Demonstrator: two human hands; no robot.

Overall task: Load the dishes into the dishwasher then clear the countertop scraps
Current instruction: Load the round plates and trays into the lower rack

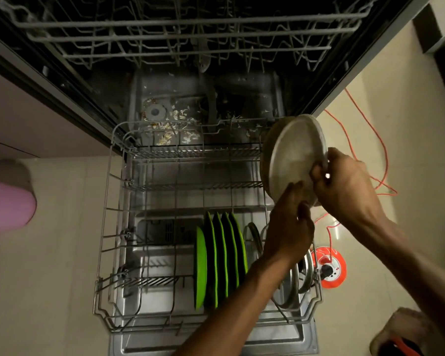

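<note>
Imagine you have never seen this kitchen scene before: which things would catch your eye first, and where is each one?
The row of bright green plates standing on edge in the pulled-out lower rack stands out first. Next comes the round metal plate held tilted above the rack's right edge by the right hand and the left hand. On the floor at the right, an orange cable reel with its trailing cord also draws the eye.
</note>
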